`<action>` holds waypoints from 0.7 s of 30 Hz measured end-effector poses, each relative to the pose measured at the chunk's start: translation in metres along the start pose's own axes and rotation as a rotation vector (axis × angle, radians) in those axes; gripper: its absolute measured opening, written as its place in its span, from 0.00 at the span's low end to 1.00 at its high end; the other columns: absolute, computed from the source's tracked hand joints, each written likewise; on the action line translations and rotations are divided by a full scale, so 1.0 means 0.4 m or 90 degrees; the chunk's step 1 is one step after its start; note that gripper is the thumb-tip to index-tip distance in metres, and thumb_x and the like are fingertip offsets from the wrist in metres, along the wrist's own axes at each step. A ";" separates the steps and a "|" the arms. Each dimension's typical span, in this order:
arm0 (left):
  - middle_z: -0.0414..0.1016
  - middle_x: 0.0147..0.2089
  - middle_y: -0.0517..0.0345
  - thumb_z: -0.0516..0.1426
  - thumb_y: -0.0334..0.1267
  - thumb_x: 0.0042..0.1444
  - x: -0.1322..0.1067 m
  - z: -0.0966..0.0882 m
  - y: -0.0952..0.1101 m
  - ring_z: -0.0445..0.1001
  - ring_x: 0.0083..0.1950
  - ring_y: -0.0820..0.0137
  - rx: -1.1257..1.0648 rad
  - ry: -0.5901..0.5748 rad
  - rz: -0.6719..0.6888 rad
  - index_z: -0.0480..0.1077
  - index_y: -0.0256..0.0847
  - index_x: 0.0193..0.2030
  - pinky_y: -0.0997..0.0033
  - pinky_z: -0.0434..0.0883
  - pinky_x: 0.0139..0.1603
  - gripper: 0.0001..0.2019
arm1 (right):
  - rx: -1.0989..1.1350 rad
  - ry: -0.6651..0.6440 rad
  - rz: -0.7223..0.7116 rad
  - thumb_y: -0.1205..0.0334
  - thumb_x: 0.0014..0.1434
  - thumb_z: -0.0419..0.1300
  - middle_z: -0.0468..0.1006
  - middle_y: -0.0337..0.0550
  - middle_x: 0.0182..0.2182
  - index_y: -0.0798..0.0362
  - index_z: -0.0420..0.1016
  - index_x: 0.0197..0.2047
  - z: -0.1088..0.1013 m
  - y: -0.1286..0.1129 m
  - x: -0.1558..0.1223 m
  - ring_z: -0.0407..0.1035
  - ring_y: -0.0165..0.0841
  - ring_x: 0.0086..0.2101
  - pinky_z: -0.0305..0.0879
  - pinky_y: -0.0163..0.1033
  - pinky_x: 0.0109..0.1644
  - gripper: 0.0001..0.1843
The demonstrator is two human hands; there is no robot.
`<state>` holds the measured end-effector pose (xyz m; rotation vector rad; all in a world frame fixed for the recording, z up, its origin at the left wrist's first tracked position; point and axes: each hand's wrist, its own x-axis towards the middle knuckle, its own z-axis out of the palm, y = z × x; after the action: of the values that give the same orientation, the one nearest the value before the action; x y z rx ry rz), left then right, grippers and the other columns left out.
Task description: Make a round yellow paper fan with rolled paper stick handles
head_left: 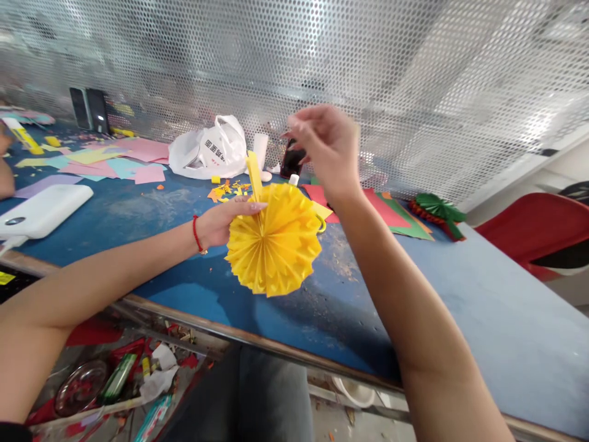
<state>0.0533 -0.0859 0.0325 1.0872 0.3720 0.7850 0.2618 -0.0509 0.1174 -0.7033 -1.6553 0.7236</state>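
My left hand [226, 219] grips a round yellow pleated paper fan [274, 242] at its centre, holding it above the blue table [483, 319]. A yellow paper strip [253, 174] sticks up from the fan's middle. My right hand [324, 145] is raised above and behind the fan, fingers curled together in a loose pinch; I cannot make out anything in it. A red cord circles my left wrist.
A white plastic bag [209, 149], glue bottle [293, 179] and yellow scraps [226, 190] lie behind the fan. Coloured paper sheets [110, 161] spread at left, red and green sheets [396, 215] and a green-red fan [437, 212] at right. White power bank [43, 210] left; red chair [534, 230] right; perforated metal wall behind.
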 end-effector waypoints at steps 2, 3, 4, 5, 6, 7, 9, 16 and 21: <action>0.87 0.47 0.48 0.77 0.46 0.51 0.003 0.003 0.009 0.85 0.52 0.54 -0.024 -0.008 0.040 0.83 0.36 0.47 0.58 0.81 0.59 0.21 | -0.051 0.048 -0.075 0.30 0.60 0.70 0.80 0.43 0.36 0.43 0.75 0.42 -0.015 -0.048 -0.005 0.79 0.40 0.46 0.72 0.37 0.34 0.25; 0.86 0.49 0.47 0.75 0.45 0.55 0.005 0.005 0.013 0.84 0.55 0.53 -0.030 0.002 0.064 0.82 0.36 0.49 0.56 0.80 0.61 0.20 | -0.074 0.053 -0.111 0.30 0.62 0.68 0.79 0.43 0.36 0.43 0.75 0.40 -0.020 -0.075 -0.013 0.78 0.41 0.46 0.71 0.37 0.35 0.24; 0.86 0.50 0.47 0.72 0.44 0.60 0.008 0.008 0.017 0.83 0.57 0.53 -0.034 0.023 0.094 0.81 0.35 0.52 0.55 0.79 0.64 0.19 | -0.096 0.048 -0.149 0.31 0.63 0.67 0.78 0.43 0.36 0.43 0.74 0.39 -0.022 -0.102 -0.022 0.78 0.40 0.46 0.71 0.38 0.36 0.24; 0.86 0.52 0.47 0.69 0.43 0.64 0.011 0.011 0.020 0.83 0.58 0.54 -0.042 0.052 0.125 0.80 0.35 0.54 0.55 0.77 0.67 0.16 | -0.121 0.033 -0.190 0.33 0.64 0.67 0.78 0.43 0.36 0.44 0.75 0.38 -0.022 -0.128 -0.033 0.77 0.40 0.45 0.71 0.39 0.37 0.23; 0.85 0.54 0.48 0.65 0.40 0.69 0.015 0.015 0.023 0.82 0.60 0.56 -0.053 0.083 0.155 0.79 0.35 0.56 0.55 0.75 0.69 0.14 | -0.155 0.003 -0.229 0.35 0.64 0.68 0.77 0.44 0.37 0.45 0.76 0.38 -0.017 -0.150 -0.045 0.76 0.39 0.44 0.71 0.39 0.39 0.22; 0.85 0.56 0.50 0.62 0.38 0.71 0.019 0.017 0.026 0.81 0.61 0.58 -0.067 0.119 0.182 0.78 0.36 0.57 0.55 0.73 0.71 0.12 | -0.197 -0.036 -0.260 0.38 0.65 0.69 0.77 0.44 0.38 0.46 0.78 0.38 -0.010 -0.168 -0.056 0.74 0.38 0.43 0.71 0.40 0.41 0.20; 0.85 0.56 0.52 0.59 0.34 0.73 0.028 0.021 0.030 0.80 0.64 0.60 -0.089 0.191 0.217 0.78 0.37 0.54 0.57 0.71 0.74 0.09 | -0.306 -0.127 -0.281 0.46 0.65 0.71 0.77 0.44 0.40 0.47 0.81 0.40 0.010 -0.186 -0.073 0.72 0.37 0.40 0.70 0.41 0.43 0.14; 0.86 0.51 0.55 0.65 0.30 0.66 0.050 0.002 0.023 0.77 0.68 0.58 -0.118 0.395 0.269 0.78 0.39 0.45 0.61 0.72 0.72 0.03 | -0.638 -0.138 -0.249 0.65 0.68 0.59 0.78 0.45 0.43 0.49 0.80 0.44 0.105 -0.087 -0.084 0.71 0.38 0.44 0.62 0.39 0.40 0.08; 0.87 0.47 0.59 0.68 0.30 0.62 0.043 0.012 0.009 0.79 0.64 0.59 -0.106 0.446 0.315 0.78 0.41 0.41 0.62 0.73 0.69 0.04 | -0.706 -0.115 -0.250 0.69 0.69 0.57 0.78 0.50 0.43 0.52 0.78 0.41 0.150 -0.029 -0.084 0.70 0.42 0.46 0.61 0.41 0.39 0.09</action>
<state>0.0666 -0.0756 0.0396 0.7224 0.6205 1.6180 0.2081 -0.0897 0.0955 -1.0224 -2.2380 -0.5071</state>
